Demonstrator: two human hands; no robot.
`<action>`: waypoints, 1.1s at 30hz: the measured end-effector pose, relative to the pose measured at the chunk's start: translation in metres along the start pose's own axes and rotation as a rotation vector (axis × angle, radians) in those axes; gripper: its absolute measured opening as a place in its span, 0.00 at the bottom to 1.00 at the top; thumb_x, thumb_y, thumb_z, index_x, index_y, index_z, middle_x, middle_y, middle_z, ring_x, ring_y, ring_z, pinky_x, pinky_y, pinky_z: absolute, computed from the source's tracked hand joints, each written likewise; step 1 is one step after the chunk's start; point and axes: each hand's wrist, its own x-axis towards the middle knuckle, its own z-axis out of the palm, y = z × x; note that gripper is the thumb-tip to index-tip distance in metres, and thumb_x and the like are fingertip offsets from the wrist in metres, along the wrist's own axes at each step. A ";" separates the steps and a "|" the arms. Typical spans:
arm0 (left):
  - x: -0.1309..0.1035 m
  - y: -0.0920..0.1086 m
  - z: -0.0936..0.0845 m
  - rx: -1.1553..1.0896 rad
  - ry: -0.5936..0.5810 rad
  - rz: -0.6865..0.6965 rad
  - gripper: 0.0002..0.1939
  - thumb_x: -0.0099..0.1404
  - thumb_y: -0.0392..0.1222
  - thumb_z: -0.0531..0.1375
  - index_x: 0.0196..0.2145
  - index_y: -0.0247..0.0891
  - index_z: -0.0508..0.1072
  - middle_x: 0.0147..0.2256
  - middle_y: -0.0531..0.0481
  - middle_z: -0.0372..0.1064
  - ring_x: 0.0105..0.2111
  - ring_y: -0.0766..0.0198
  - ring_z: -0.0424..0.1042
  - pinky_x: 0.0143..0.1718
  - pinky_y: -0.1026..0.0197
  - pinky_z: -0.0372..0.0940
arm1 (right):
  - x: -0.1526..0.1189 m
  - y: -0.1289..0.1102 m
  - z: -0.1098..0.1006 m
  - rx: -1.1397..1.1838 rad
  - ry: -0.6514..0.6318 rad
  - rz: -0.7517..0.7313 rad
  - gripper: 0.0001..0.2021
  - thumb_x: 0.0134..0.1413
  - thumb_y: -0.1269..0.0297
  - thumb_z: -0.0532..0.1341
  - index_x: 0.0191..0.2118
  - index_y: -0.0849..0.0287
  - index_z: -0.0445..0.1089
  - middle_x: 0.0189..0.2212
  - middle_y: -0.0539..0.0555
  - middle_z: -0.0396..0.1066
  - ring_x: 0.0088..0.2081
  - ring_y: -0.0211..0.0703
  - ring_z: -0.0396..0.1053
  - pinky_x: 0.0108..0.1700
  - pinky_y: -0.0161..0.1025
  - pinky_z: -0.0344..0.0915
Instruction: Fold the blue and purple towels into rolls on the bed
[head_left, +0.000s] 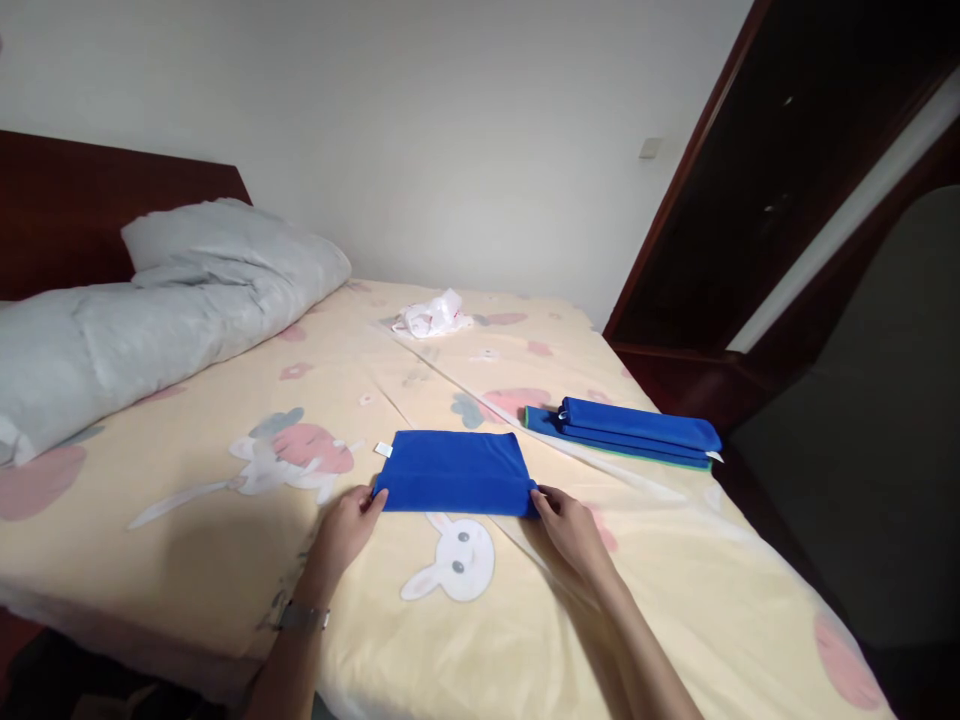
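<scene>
A blue towel (454, 472), folded into a rectangle, lies on the bed in front of me. A small white tag (383, 450) sticks out at its far left corner. My left hand (351, 525) pinches the near left corner between thumb and fingers. At the near right corner my right hand (568, 525) grips the cloth the same way. To the right is a stack of folded blue towels (637, 425); the lowest has a green edge.
The bed sheet (247, 560) is pale yellow with rabbit prints and a few creases. A crumpled white plastic bag (433, 315) sits toward the wall. A grey quilt (172, 290) is bunched at the left by the dark headboard (90, 190). Beyond the right edge stands a dark wardrobe (720, 230).
</scene>
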 end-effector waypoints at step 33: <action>-0.038 -0.015 -0.020 -0.317 -0.195 -0.021 0.12 0.56 0.50 0.61 0.31 0.39 0.73 0.37 0.48 0.70 0.22 0.65 0.70 0.18 0.64 0.68 | -0.032 0.010 -0.004 0.132 -0.082 0.002 0.11 0.48 0.56 0.59 0.37 0.54 0.67 0.29 0.50 0.66 0.33 0.46 0.69 0.34 0.39 0.65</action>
